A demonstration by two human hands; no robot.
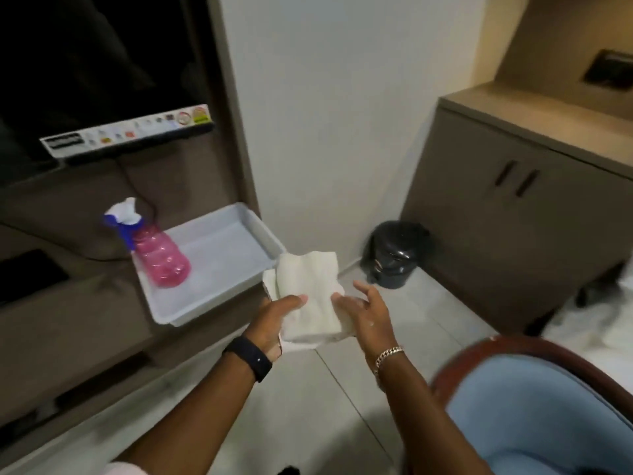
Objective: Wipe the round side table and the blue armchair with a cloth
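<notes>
Head view, cloth: the white cloth (308,296) is folded and held in mid-air between both hands, its long axis running from 7 o'clock to 1 o'clock, above the floor (298,406).
Head view, left hand: the left hand (277,317) has its fingers clamped on the cloth's left edge, thumb on top; a black wristband (248,358) sits on that wrist.
Head view, right hand: the right hand (366,310) has its fingers spread apart, palm against the cloth's right edge, supporting more than gripping; a chain bracelet (388,356) is on the wrist.
Head view, armchair: the blue armchair (534,419) lies at 4 o'clock from the cloth, near the right forearm, so the right hand is the nearer 1.
Head view, round side table: not in sight.
Head view, bench: a brown bench (68,323) at 9 o'clock carries a grey tray (226,255) with 1 pink spray bottle (156,252) standing in its left end.
Head view, room: a black-lined bin (394,255) sits at 1 o'clock against the white wall (325,114), beside a brown cabinet (507,214).
Judgement: wiping looks not yet begun; the cloth must swing toward 4 o'clock.
</notes>
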